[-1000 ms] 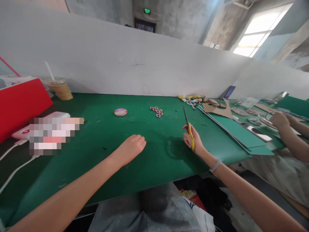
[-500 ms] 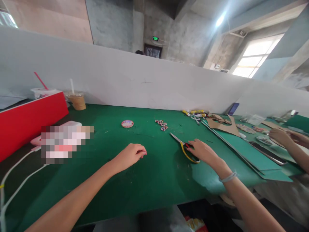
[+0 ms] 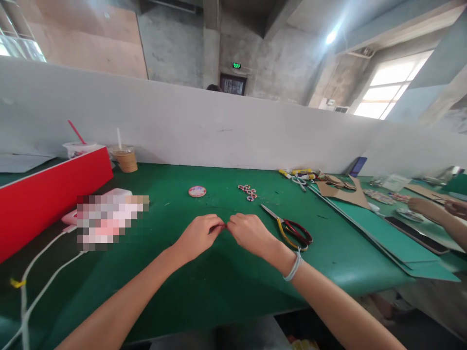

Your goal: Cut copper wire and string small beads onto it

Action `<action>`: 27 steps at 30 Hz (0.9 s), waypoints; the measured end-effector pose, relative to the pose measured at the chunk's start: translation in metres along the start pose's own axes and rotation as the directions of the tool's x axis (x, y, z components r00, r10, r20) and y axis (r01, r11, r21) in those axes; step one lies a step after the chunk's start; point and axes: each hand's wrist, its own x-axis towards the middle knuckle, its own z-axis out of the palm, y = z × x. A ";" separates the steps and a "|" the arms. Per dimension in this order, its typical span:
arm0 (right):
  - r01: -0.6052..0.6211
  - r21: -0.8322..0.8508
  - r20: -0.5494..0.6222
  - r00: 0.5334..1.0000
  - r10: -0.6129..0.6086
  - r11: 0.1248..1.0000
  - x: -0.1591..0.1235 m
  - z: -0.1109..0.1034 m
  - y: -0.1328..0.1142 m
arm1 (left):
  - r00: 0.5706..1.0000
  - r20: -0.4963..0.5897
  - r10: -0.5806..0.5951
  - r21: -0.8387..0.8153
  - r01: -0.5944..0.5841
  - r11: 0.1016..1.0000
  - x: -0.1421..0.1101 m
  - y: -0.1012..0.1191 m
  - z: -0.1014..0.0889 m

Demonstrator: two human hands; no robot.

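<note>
Since the earlier frame, the right hand (image 3: 250, 233) has let go of the scissors (image 3: 278, 220) and come in beside the left. From the left, a brown drink cup (image 3: 126, 160) stands near the partition (image 3: 182, 124). The left hand (image 3: 199, 236) is curled, thumb and fingertips pinched together. A round patterned disc (image 3: 197, 191) lies beyond it. The right hand's fingers are folded closed at the left's fingertips; anything held between is too small to tell. Small patterned pieces (image 3: 251, 198) lie beyond, and the scissors rest on the green tabletop (image 3: 219, 291) to the right.
</note>
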 end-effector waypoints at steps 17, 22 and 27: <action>-0.134 -0.050 0.003 0.991 0.134 0.990 -0.059 0.011 0.076 | 0.996 0.087 -0.021 -0.029 0.024 0.999 0.005 -0.017 -0.016; -0.124 -0.036 0.033 0.992 0.126 0.992 -0.065 0.013 0.081 | 0.996 0.078 -0.048 0.010 0.047 0.999 0.005 -0.024 -0.023; -0.149 -0.026 0.016 0.989 0.150 0.988 -0.073 0.017 0.090 | 0.993 0.094 -0.065 -0.012 0.066 0.998 0.003 -0.030 -0.025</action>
